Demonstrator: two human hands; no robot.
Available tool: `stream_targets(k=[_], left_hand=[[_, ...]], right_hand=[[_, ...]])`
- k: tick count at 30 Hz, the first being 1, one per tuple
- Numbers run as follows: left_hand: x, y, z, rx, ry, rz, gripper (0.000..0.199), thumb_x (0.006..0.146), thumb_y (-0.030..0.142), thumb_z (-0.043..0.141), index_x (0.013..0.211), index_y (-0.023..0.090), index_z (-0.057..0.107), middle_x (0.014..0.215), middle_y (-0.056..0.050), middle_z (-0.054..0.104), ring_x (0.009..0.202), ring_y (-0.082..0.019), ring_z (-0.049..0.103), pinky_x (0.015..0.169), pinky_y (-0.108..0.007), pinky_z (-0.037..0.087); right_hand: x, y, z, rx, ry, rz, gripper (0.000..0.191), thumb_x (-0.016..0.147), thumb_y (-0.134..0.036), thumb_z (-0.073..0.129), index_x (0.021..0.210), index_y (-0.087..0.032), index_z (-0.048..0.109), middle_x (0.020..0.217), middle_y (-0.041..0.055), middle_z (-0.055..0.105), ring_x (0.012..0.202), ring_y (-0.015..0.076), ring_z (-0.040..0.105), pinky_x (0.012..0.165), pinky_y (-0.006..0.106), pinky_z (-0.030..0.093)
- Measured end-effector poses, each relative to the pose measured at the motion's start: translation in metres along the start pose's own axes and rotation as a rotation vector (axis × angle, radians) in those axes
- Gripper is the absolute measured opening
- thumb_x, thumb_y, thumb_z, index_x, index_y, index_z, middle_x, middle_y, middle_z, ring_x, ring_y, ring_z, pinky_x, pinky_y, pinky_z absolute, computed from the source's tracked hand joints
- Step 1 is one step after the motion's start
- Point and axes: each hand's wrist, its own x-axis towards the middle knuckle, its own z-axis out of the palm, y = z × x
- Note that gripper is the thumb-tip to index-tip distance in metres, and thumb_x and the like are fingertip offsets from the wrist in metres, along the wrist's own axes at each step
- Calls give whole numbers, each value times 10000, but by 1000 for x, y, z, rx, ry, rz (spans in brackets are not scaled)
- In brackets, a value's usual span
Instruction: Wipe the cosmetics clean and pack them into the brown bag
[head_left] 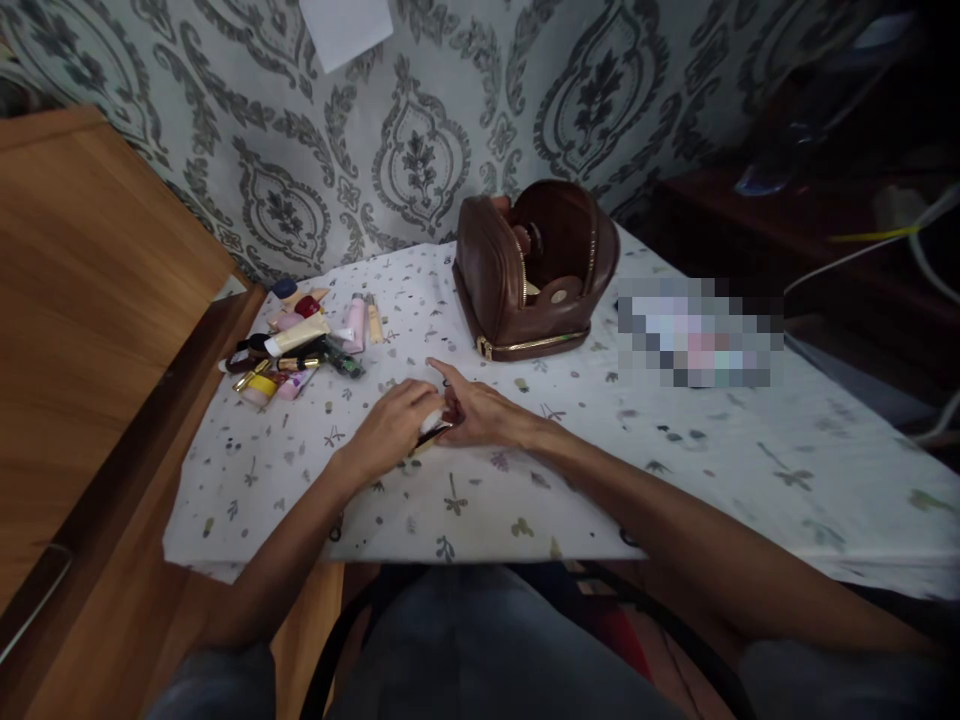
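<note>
Dark grey-blue top (480,650) — short sleeves (217,688)
Both in one muted shade, ending near the elbows — forearms (292,540) and hands (394,420) bare.

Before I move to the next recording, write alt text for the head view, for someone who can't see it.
A person's left hand and right hand meet around a small, mostly hidden item over a white patterned tablecloth. Beyond them stands an open brown bag; a pile of tubes and small containers lies off to the left.

dim, soft light | upper right near-black | edges stretched | tablecloth (600,400) blurred at right
</note>
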Motion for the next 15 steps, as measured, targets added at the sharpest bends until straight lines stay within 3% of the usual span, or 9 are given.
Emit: stream_targets(k=[3, 6, 10, 15], left_hand=[[-1, -21, 1, -58, 52, -160, 501, 730, -82, 371, 1081, 168, 627, 1068, -81, 623, 1037, -212, 574, 934, -358, 486], [-13, -33, 1, -150, 85, -281, 503, 736, -53, 389, 1114, 178, 626, 1068, -65, 630, 1004, -196, 598, 919, -341, 487], [-37, -31, 4, -234, 180, -363, 438, 772, -6, 412, 1109, 171, 627, 1054, -65, 652, 1003, -197, 608, 912, -342, 484], [-61, -25, 12, -278, 303, -475, 500, 720, -3, 421, 1145, 173, 617, 1101, -74, 657, 1028, -209, 605, 917, -352, 472]], right_hand=[[-1, -5, -3, -28, -25, -6, 1027, 677, -254, 754, 1545, -170, 210, 804, -20, 623, 701, 162, 579, 676, 283, 447], [0, -4, -4, -83, -48, -58, 847, 709, -289, 760, 1468, -214, 393, 900, 12, 661, 789, 188, 611, 722, 299, 453], [2, 8, 3, -160, -22, -183, 623, 762, -329, 771, 1345, -273, 559, 964, 24, 687, 880, 208, 630, 793, 322, 453], [2, 16, 14, -252, 38, -304, 538, 821, -389, 743, 1310, -210, 608, 918, 65, 672, 838, 209, 621, 761, 320, 465]])
